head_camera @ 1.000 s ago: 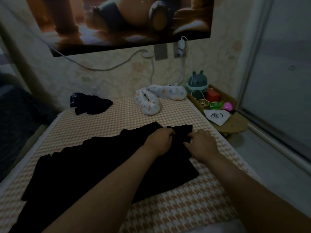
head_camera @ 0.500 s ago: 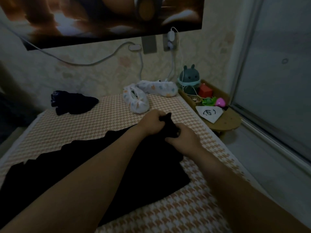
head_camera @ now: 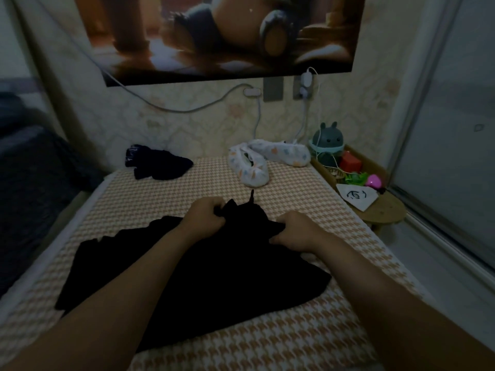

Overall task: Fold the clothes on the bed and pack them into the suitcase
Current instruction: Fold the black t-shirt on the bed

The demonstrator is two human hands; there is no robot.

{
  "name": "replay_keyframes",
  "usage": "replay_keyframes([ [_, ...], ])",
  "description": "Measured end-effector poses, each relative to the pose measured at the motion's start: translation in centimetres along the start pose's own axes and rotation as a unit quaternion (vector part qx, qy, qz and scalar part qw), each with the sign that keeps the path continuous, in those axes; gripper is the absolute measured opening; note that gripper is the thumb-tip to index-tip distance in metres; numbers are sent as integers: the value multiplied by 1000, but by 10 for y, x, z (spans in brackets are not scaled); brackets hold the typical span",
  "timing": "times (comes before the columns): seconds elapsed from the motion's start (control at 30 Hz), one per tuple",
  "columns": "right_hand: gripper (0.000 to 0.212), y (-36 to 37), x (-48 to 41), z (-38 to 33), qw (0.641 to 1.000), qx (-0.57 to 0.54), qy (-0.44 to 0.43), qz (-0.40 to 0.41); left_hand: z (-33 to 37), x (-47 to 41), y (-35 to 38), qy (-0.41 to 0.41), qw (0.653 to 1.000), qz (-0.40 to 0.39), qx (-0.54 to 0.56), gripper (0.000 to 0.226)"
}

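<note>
Head view: versus half a second back, the hands had moved apart, from nearly touching to spread along the far edge of the flat black fabric garment (head_camera: 214, 277). Left hand (head_camera: 205, 216) and right hand (head_camera: 296, 231) each had fingers curled tight, gripping bunched cloth, with the edge between them pulled up into a small peak. Garment lay mid-bed on the beige houndstooth bed cover (head_camera: 187, 188), both forearms hiding part of it. White paper slip (head_camera: 357, 196) on the round wooden side shelf (head_camera: 385, 210) carried a black handwritten mark, not readable. Crumpled navy cloth (head_camera: 158, 166) at the far left had pale lettering, too blurred to read. Two white spotted fabric slippers (head_camera: 250, 167) sat at the far edge, well apart from the hands; teal rabbit-eared figure (head_camera: 328, 139) stood beside them on the shelf
</note>
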State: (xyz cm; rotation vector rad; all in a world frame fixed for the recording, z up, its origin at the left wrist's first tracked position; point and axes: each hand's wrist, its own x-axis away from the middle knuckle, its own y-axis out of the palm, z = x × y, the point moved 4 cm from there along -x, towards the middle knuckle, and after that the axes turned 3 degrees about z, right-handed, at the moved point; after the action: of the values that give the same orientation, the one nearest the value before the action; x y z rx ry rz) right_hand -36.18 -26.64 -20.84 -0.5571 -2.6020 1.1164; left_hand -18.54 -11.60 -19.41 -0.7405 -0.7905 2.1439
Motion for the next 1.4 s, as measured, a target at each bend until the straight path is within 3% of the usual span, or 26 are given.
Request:
replay_keyframes([
  [0.1,30,11,-3,-47,998,-53,-34,0,-15,15,-31,5,999,53,10,22],
  [0.17,18,29,-5,-83,994,-92,-64,5,-25,29,-58,23,994,104,-15,10],
  [0.23,20,63,-2,-114,988,-127,-74,-53,-37,43,-85,23,989,128,-69,20],
  [0.3,24,100,4,-130,973,-138,-55,-174,-60,61,-100,-55,988,75,-124,26],
  [0.37,10,118,7,-136,963,-149,-68,-215,-87,79,-101,-158,974,-26,-159,28],
  [0.4,8,118,5,-136,968,-158,-77,-179,-98,87,-98,-195,967,-67,-152,32],
  [0.47,10,107,-5,-127,986,-130,-98,-28,-105,93,-92,-222,962,-100,-122,31],
  [0.53,16,96,-12,-112,986,-10,-143,90,-100,92,-91,-262,961,-77,-49,30],
  [0.6,26,96,-13,-99,974,111,-179,90,-93,89,-89,-287,956,-58,21,27],
  [0.7,52,103,-13,-81,967,221,-127,3,-92,82,-98,-253,965,-36,-61,5],
  [0.83,68,120,-11,-71,958,263,-101,-60,-113,82,-110,-240,957,13,-166,21],
  [0.9,71,129,-12,-68,950,291,-87,-70,-122,88,-106,-229,940,-1,-251,23],
  [0.97,74,130,-15,-72,938,330,-103,-30,-119,88,-101,-153,930,50,-331,18],
  [1.03,76,128,-19,-80,932,337,-134,8,-101,85,-88,-42,943,101,-315,17],
  [1.07,77,129,-22,-81,935,326,-137,4,-91,83,-78,2,953,87,-292,24],
  [1.17,77,135,-32,-72,947,303,-93,-56,-82,91,-33,-36,956,-121,-264,61],
  [1.2,77,136,-35,-69,948,300,-83,-67,-85,98,-25,-52,954,-150,-253,70],
  [1.33,76,137,-39,-68,951,289,-80,-77,-84,125,-43,23,975,-52,-213,80],
  [1.4,76,136,-36,-71,950,294,-94,-56,-73,138,-56,93,967,-46,-232,80],
])
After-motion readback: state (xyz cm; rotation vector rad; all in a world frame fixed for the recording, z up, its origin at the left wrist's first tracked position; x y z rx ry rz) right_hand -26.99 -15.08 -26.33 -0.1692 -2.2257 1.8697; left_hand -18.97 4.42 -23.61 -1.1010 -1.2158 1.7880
